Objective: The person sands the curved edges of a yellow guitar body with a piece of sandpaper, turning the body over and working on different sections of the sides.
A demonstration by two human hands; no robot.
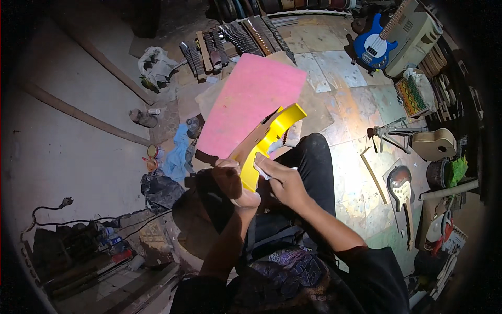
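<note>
A bright yellow guitar body is held tilted on edge over my lap, its glossy curved side upward. My left hand grips its lower end from the left, with the fingers closed round it. My right hand presses a crumpled white cloth against the yellow side, thumb and fingers closed on the cloth. A large pink board lies on the floor just beyond the guitar body, partly hidden by it.
Guitar necks lie in rows ahead. A blue bass, an acoustic guitar and a white-guarded electric guitar are at the right. Blue plastic, cans and cables are on the left, near pipes.
</note>
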